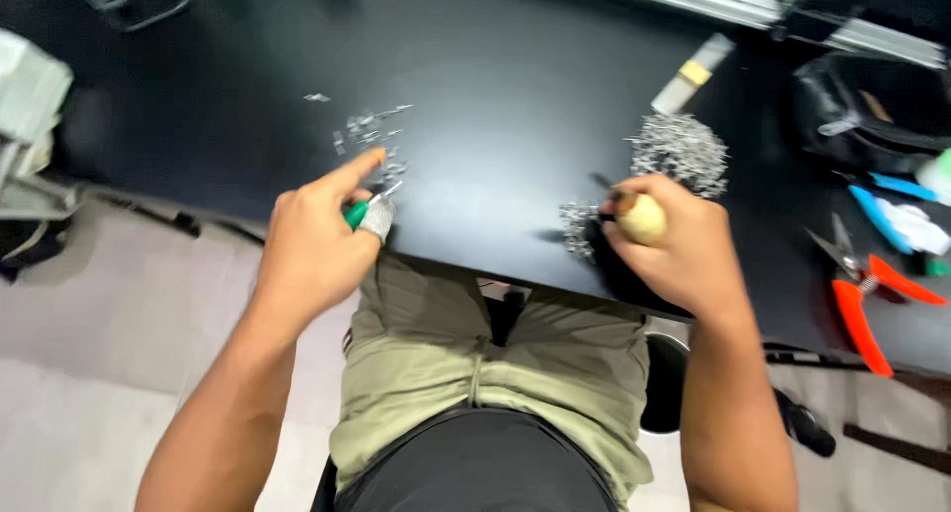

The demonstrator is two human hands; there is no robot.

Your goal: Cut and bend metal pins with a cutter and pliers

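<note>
- At the near edge of the black table (515, 96), the left hand (317, 240) pinches a small green-and-silver part (369, 215) between thumb and bent fingers; its forefinger is stretched out straight, pointing away from the body.
- Just beyond that forefinger, a loose scatter of small metal pieces (371, 131) lies on the table.
- To the right along the same edge, the right hand (674, 245) is closed around a pale wooden handle (642, 218); the rounded butt shows between thumb and fingers, and the tool's working end is hidden.
- Touching the right hand on its left side sits a small cluster of metal pieces (578, 225); whether the tool tip meets it cannot be told.
- Behind the right hand, a larger heap of the same metal pieces (682, 148) rests on the table.
- Farther back from that heap lies a flat grey bar with a yellow band (691, 74).
- Right of the right hand, well apart, lie red-handled pliers (862, 294) and blue-handled tools (897, 200).
- Below the table edge, olive trousers (475, 373) show between the two forearms.
</note>
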